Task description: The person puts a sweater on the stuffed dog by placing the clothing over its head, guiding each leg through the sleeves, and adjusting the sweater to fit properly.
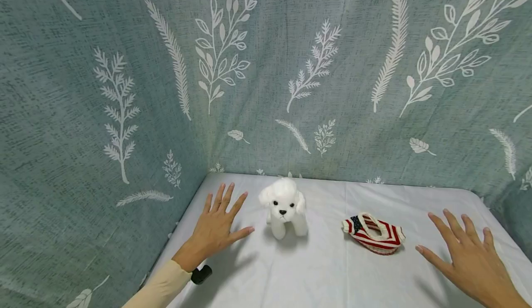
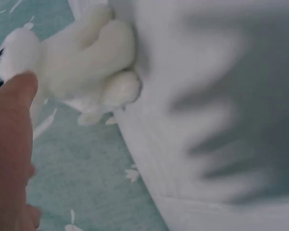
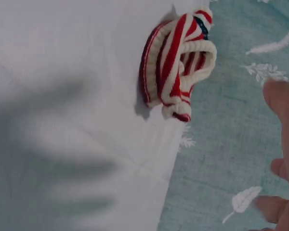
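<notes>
Standing on the white-covered table (image 1: 307,275), the white toy dog (image 1: 284,208) faces the head camera, with dark eyes and a black nose. To the left of the dog, just beside it, the left hand (image 1: 216,232) hovers palm down above the cloth, its fingers spread and its thumb pointing toward the dog without touching it. A pale sleeve (image 1: 166,280) and a black device (image 1: 202,274) at that wrist lie nearer the camera than the dog. To the right of the dog, apart from it, a small knitted sweater (image 1: 376,243) rests on the table, striped red and cream, with a dark blue patch on the side toward the dog and a cream ribbed collar. Farther right of the dog, past the sweater, the right hand (image 1: 474,252) also hovers with fingers spread, holding nothing. Behind the dog hangs a grey-green fabric backdrop (image 1: 266,128) printed with white leaves.
</notes>
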Demonstrator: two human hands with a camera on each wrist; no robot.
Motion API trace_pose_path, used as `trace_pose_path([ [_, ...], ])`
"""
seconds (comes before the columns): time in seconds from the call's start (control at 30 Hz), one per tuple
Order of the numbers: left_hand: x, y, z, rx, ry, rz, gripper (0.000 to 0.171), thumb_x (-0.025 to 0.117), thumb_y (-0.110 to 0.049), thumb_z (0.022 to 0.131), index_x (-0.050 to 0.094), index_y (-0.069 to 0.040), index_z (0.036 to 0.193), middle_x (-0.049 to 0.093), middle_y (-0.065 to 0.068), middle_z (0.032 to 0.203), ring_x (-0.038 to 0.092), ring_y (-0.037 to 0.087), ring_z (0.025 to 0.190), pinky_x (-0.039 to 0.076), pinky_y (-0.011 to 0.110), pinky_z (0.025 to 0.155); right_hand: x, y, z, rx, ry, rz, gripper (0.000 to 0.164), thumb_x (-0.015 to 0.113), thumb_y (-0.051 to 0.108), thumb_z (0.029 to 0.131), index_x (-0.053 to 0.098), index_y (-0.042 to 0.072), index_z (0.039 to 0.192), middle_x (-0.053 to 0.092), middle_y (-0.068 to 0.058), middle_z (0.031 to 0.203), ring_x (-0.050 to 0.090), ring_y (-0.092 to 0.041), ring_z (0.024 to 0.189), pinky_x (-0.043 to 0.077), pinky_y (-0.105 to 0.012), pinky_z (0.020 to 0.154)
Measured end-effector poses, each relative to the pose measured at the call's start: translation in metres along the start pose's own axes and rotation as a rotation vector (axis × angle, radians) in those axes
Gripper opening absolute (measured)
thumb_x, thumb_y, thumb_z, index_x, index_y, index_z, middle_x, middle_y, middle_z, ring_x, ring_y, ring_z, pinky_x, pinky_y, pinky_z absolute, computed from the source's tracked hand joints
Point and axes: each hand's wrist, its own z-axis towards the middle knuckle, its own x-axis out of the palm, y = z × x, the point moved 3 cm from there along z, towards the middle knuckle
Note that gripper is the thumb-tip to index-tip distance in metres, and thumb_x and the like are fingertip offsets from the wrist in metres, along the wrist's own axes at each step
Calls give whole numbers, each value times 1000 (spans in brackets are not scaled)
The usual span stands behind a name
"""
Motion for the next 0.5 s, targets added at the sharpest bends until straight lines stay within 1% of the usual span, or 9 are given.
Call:
trace_pose_path([
  [0.03, 0, -1, 0, 3, 2, -9, 85, 49, -73, 96, 40, -17, 159, 24, 21, 166, 17, 41, 154, 22, 64, 117, 0, 0, 0, 2, 1, 24, 90, 68, 63, 91, 39, 2, 151, 39, -37, 150, 29, -65, 133, 9, -81, 106],
  [0.1, 2, -4, -1, 8, -1, -39, 71, 52, -65, 100, 59, -10, 144, 47, 21, 153, 38, 41, 145, 37, 60, 111, 0, 1, 1, 19, 15, 71, 79, 67, 58, 94, 48, -2, 143, 52, -39, 134, 41, -64, 121, 27, -79, 98],
  [0.17, 3, -8, -1, 10, -7, -78, 55, 55, -55, 102, 71, -7, 123, 66, 16, 130, 58, 37, 126, 50, 52, 96, 0, 1, 1, 57, 63, 111, 70, 64, 54, 98, 53, -5, 135, 58, -38, 123, 49, -61, 112, 38, -75, 88],
  [0.2, 4, -10, -1, 12, -14, -89, 47, 58, -50, 103, 74, -8, 114, 71, 12, 118, 64, 33, 114, 54, 47, 88, 1, 1, 0, 81, 91, 123, 68, 64, 53, 99, 55, -6, 132, 60, -37, 120, 52, -59, 108, 42, -73, 84],
  [0.27, 7, -13, -2, 23, -36, -111, 33, 64, -42, 101, 75, -10, 101, 72, 4, 100, 66, 25, 92, 56, 40, 73, 3, 1, 0, 121, 146, 156, 66, 61, 52, 101, 55, -6, 131, 62, -34, 117, 58, -52, 99, 47, -67, 76],
  [0.33, 9, -17, -2, 32, -48, -130, 22, 70, -33, 99, 74, -13, 95, 71, 1, 90, 63, 19, 79, 53, 35, 64, 6, 1, -1, 148, 194, 201, 63, 58, 50, 103, 54, -7, 130, 64, -31, 116, 60, -47, 95, 49, -62, 73],
  [0.37, 10, -19, -2, 35, -51, -140, 17, 72, -30, 97, 74, -14, 93, 71, 0, 88, 63, 18, 76, 52, 33, 61, 8, 1, -1, 159, 216, 223, 63, 57, 50, 104, 53, -8, 130, 65, -30, 116, 62, -45, 93, 50, -60, 72],
  [0.4, 12, -21, -2, 35, -51, -155, 13, 73, -28, 96, 74, -16, 91, 71, -1, 87, 63, 16, 75, 52, 33, 61, 10, 0, -1, 161, 218, 251, 62, 56, 49, 104, 53, -7, 130, 66, -29, 115, 64, -42, 92, 50, -58, 71],
  [0.5, 15, -27, 1, 18, -11, -236, 9, 72, -22, 96, 73, -18, 89, 71, -2, 84, 64, 13, 74, 52, 32, 61, 16, -2, -1, 181, 238, 326, 61, 53, 48, 106, 52, -7, 132, 67, -29, 115, 67, -38, 91, 51, -55, 70],
])
